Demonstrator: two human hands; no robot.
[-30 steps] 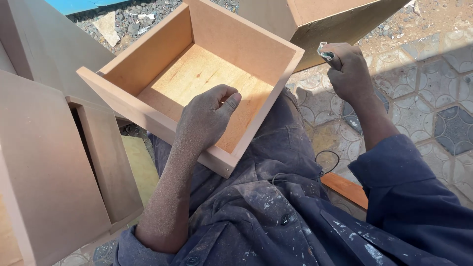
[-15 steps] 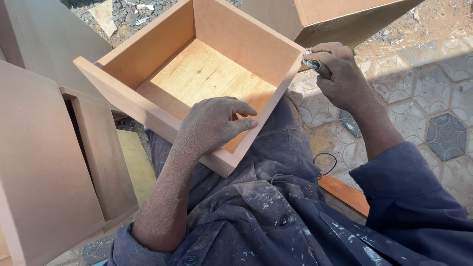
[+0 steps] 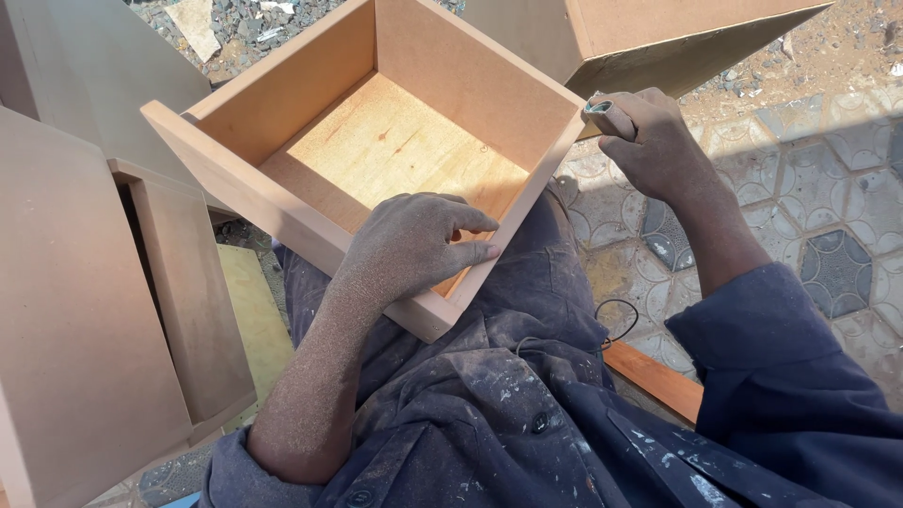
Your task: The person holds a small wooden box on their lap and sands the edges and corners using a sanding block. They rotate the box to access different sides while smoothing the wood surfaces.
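Observation:
An open brown fibreboard box [image 3: 470, 85] with a lighter plywood bottom rests tilted on my lap. My left hand [image 3: 414, 245] grips its near corner, fingers curled over the rim into the box. My right hand [image 3: 649, 141] is closed around a small folded piece of sandpaper [image 3: 602, 113], pressed against the box's right outer edge. Both hands are dusted with fine sawdust. My dark blue, paint-flecked work clothes [image 3: 527, 404] lie under the box.
Flat fibreboard panels and a similar box [image 3: 113, 310] stand at the left. Another fibreboard box [image 3: 658, 38] sits at the top right. Patterned paving tiles [image 3: 828, 216] cover the ground on the right, rubble at the top. A wooden strip [image 3: 658, 381] lies by my right knee.
The box has shifted lower and right in view. My right hand has moved down onto the box's right edge with the sandpaper. My left hand has slid along the near rim.

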